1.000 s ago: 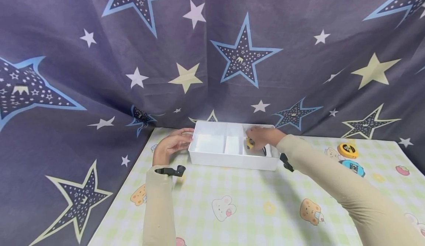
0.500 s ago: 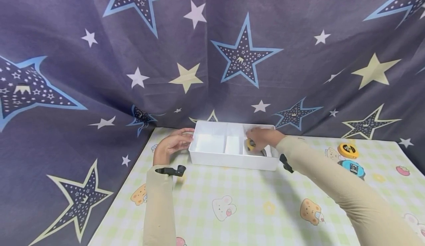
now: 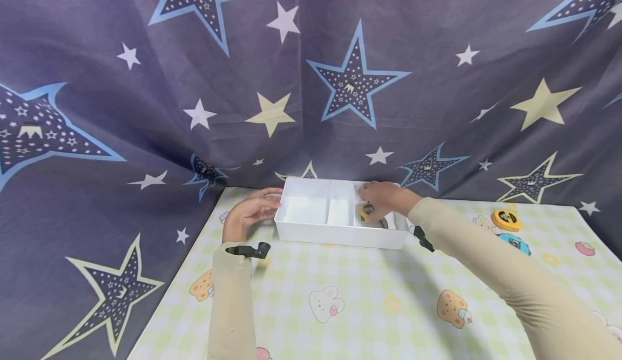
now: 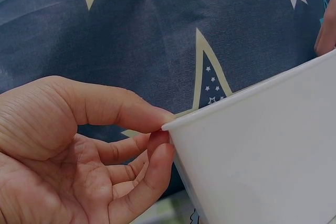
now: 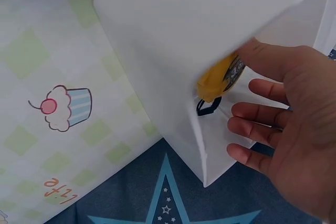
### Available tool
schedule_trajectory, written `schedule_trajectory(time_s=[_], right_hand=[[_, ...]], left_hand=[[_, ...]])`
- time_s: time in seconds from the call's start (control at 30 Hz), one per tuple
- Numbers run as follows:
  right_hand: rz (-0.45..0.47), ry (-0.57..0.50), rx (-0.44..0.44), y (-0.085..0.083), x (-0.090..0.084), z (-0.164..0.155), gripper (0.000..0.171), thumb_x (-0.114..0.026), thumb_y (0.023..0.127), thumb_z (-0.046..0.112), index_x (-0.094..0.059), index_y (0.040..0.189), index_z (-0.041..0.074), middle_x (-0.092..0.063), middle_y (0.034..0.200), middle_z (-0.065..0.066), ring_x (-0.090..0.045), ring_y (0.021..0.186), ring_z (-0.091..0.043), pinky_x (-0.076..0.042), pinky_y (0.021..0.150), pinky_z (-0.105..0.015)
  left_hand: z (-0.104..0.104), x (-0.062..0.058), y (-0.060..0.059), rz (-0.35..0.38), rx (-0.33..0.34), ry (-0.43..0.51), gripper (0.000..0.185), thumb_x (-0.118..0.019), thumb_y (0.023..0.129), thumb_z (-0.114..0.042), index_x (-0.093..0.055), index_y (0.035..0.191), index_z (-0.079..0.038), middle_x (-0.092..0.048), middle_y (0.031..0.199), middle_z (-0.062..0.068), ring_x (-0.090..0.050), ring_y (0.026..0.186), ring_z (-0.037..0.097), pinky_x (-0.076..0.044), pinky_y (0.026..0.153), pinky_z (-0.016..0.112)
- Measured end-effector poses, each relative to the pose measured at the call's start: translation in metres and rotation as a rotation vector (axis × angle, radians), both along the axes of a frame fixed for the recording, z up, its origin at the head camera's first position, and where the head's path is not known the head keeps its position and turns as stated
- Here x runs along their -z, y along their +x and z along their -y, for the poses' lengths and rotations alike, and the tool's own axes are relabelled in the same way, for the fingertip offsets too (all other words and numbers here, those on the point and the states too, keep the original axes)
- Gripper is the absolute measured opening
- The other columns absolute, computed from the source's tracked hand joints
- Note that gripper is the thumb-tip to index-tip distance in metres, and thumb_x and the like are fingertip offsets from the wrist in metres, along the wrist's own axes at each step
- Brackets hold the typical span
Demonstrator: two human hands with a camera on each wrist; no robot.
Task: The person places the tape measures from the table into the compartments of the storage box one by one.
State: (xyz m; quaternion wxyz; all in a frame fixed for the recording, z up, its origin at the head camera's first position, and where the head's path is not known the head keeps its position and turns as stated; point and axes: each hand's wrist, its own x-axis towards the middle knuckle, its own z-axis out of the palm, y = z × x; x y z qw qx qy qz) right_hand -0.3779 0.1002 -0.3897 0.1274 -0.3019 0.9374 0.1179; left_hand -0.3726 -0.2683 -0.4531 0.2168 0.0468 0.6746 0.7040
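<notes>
A white divided tray stands at the far side of the table, against the star-printed curtain. My right hand reaches into its right compartment, over a yellow tape measure. In the right wrist view the thumb tip touches the yellow tape measure and the other fingers of the right hand are spread and relaxed beside it, inside the tray. My left hand is at the tray's left end. In the left wrist view, the left hand is loosely curled, thumb and index tips touching the tray's corner.
A second yellow tape measure and a blue one lie on the checked tablecloth at the right. The tray's left and middle compartments hold nothing. The dark curtain hangs close behind the tray and along the table's left edge.
My right hand has shifted very slightly inside the right compartment, showing a bit more of the yellow tape measure. The left hand and tray stay put.
</notes>
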Motion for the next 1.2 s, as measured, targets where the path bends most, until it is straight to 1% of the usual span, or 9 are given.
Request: schedule_trajectory(time_s=[0.17,0.3,0.4,0.53,0.63,0.77,0.87,1.13,1.2], right_hand=[[-0.015,-0.022,0.0,0.004,0.003,-0.002,0.049,-0.078,0.081,0.032,-0.06,0.12,0.009,-0.062,0.114,-0.008,-0.057,0.099,-0.025,-0.053,0.092,-0.046],[-0.018,-0.032,0.009,0.005,0.006,-0.005,0.047,-0.078,0.08,0.032,-0.061,0.117,0.009,-0.061,0.111,-0.008,-0.056,0.096,-0.025,-0.053,0.091,-0.046],[-0.022,-0.026,0.011,0.004,0.007,-0.007,0.049,-0.077,0.081,0.036,-0.061,0.119,0.01,-0.061,0.113,-0.007,-0.056,0.099,-0.025,-0.052,0.093,-0.046],[-0.038,-0.025,-0.008,0.005,0.004,-0.01,0.052,-0.077,0.081,0.041,-0.062,0.12,0.01,-0.062,0.113,-0.007,-0.056,0.1,-0.025,-0.052,0.092,-0.047],[-0.056,-0.037,-0.032,0.006,-0.002,-0.013,0.051,-0.076,0.083,0.041,-0.063,0.121,0.009,-0.062,0.112,-0.007,-0.057,0.1,-0.026,-0.053,0.09,-0.046],[-0.079,-0.069,-0.045,0.01,-0.012,-0.019,0.049,-0.075,0.089,0.04,-0.064,0.124,0.009,-0.064,0.116,-0.009,-0.059,0.108,-0.029,-0.052,0.095,-0.049],[-0.101,-0.103,-0.052,0.013,-0.02,-0.024,0.048,-0.076,0.089,0.041,-0.064,0.124,0.01,-0.064,0.118,-0.01,-0.06,0.113,-0.031,-0.051,0.098,-0.052],[-0.201,-0.183,-0.085,0.026,-0.043,-0.045,0.045,-0.078,0.088,0.037,-0.065,0.121,0.01,-0.065,0.113,-0.009,-0.062,0.109,-0.031,-0.052,0.098,-0.054],[-0.234,-0.196,-0.095,0.029,-0.049,-0.052,0.044,-0.078,0.088,0.034,-0.065,0.121,0.009,-0.065,0.111,-0.01,-0.062,0.106,-0.03,-0.053,0.095,-0.053]], left_hand=[[0.001,0.003,-0.001,-0.008,0.006,-0.028,0.067,-0.056,0.095,0.007,-0.028,0.156,0.002,-0.061,0.12,0.004,-0.063,0.104,0.013,-0.053,0.089,0.027],[0.0,0.005,-0.002,-0.004,0.011,-0.015,0.067,-0.056,0.095,0.007,-0.029,0.156,0.002,-0.062,0.115,0.001,-0.064,0.1,0.011,-0.054,0.087,0.027],[-0.001,0.006,-0.002,-0.002,0.015,-0.002,0.067,-0.056,0.095,0.008,-0.029,0.155,0.003,-0.064,0.108,-0.002,-0.064,0.096,0.01,-0.054,0.085,0.026],[-0.003,0.006,-0.001,-0.002,0.018,0.01,0.067,-0.056,0.094,0.008,-0.028,0.155,0.003,-0.064,0.109,-0.001,-0.065,0.096,0.01,-0.054,0.085,0.026],[-0.004,0.006,-0.001,0.0,0.014,0.01,0.066,-0.055,0.095,0.008,-0.028,0.155,0.003,-0.064,0.11,-0.001,-0.065,0.094,0.009,-0.054,0.084,0.026],[-0.005,0.006,-0.001,0.003,0.016,0.013,0.066,-0.054,0.095,0.009,-0.027,0.155,0.004,-0.064,0.105,-0.004,-0.065,0.09,0.007,-0.054,0.083,0.025],[-0.005,0.005,-0.001,0.003,0.023,0.026,0.065,-0.053,0.096,0.009,-0.027,0.155,0.004,-0.066,0.101,-0.005,-0.065,0.089,0.007,-0.054,0.083,0.025],[0.0,0.001,0.001,-0.008,0.02,0.036,0.065,-0.052,0.098,0.007,-0.025,0.156,0.004,-0.07,0.103,-0.003,-0.067,0.09,0.01,-0.056,0.084,0.026],[0.001,0.001,0.001,-0.013,0.024,0.029,0.065,-0.052,0.098,0.006,-0.024,0.157,0.004,-0.069,0.103,-0.004,-0.066,0.09,0.009,-0.055,0.083,0.025]])
